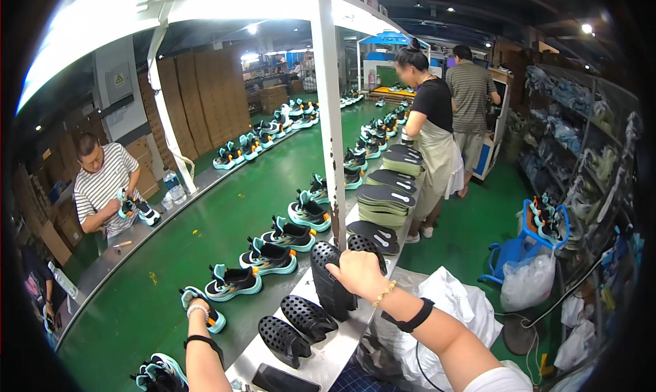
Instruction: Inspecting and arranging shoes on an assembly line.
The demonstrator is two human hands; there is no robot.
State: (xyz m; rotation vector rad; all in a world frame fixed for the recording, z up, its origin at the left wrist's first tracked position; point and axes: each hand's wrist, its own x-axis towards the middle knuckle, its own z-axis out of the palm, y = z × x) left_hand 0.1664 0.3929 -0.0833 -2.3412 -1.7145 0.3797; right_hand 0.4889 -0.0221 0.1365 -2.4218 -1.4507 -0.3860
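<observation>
My left hand (194,300) is closed on the collar of a black and mint sneaker (216,321) on the green work surface; its fingers are partly hidden. My right hand (362,276) grips the upper end of a stack of black perforated plastic shoe inserts (329,282), beside the white post. Two more perforated inserts (307,317) lie on the pale ledge between my arms. A row of similar sneakers (268,257) runs away from my left hand along the green surface. Another sneaker (159,373) sits nearer, left of my left forearm.
A white post (326,118) rises by my right hand. Stacked dark insoles (386,199) line the ledge beyond. A phone (285,378) lies close. Across the line a person (106,180) handles a sneaker; two people stand ahead right. White plastic bags (444,303) and a blue chair (509,255) are right.
</observation>
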